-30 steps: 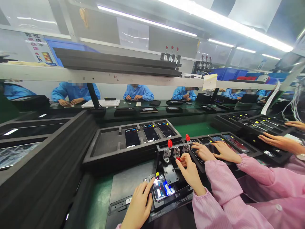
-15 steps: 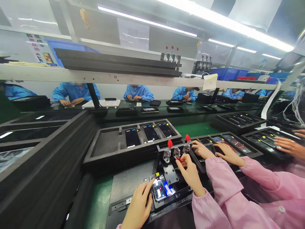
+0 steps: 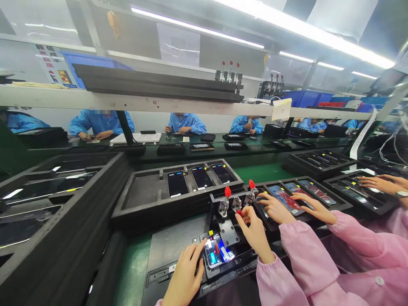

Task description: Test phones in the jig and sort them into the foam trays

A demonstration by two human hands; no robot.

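Note:
My left hand [image 3: 185,275] lies flat on the black fixture [image 3: 234,265], fingers apart, its index fingertip touching the left edge of a lit phone [image 3: 216,251] seated in the fixture. My right hand [image 3: 255,233] is closed in a pinch on the red handle of the middle toggle clamp [image 3: 238,211]. The other two clamps [image 3: 227,192] [image 3: 251,184] stand upright with their red handles up. Both my sleeves are pink.
A black tray [image 3: 140,199] behind the fixture holds three phones [image 3: 177,183]. To the right, a co-worker's hands [image 3: 276,209] in pink sleeves rest on a tray of phones [image 3: 334,203]. Stacked black trays [image 3: 63,229] fill the left. People in blue sit across the belt.
My hands have stayed put. The co-worker's hands beside mine drew back toward the tray's near side, uncovering phones there. A tray at the far right has shifted.

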